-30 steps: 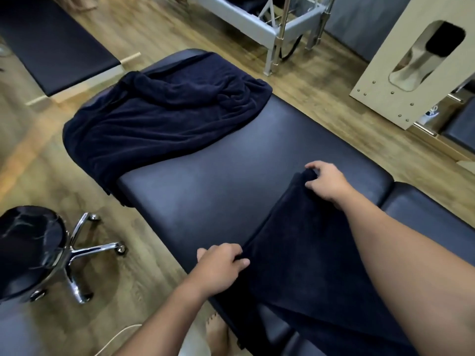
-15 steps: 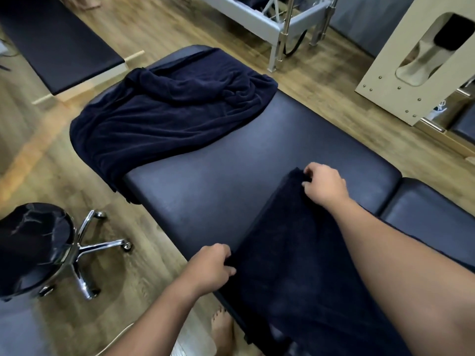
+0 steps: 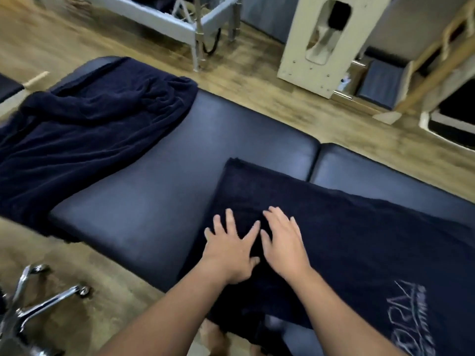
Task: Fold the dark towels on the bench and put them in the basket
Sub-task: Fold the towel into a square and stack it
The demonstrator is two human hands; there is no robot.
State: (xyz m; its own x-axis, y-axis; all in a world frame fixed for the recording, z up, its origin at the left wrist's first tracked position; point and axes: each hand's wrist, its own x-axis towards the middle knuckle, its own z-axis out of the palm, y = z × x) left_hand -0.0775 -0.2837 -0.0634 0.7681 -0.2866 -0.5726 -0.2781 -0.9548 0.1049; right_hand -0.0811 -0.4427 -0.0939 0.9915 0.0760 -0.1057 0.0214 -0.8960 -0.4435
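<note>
A dark navy towel (image 3: 347, 242) with pale stitched lettering lies flat across the near end of the black padded bench (image 3: 159, 196). My left hand (image 3: 230, 249) and my right hand (image 3: 284, 242) both rest palm down on it, side by side, fingers spread and straight. A second dark towel (image 3: 90, 124) lies crumpled over the bench's far left end, hanging off its edge. No basket is in view.
A chrome stool base (image 3: 38, 304) stands on the wooden floor at the lower left. Beyond the bench are a grey metal frame (image 3: 195, 24), a pale wooden panel with a cut-out (image 3: 316, 47) and wooden equipment at the right.
Both hands have let go of the towel's left edge corners and moved together to its middle, now flat on it. The view has swung to the right.
</note>
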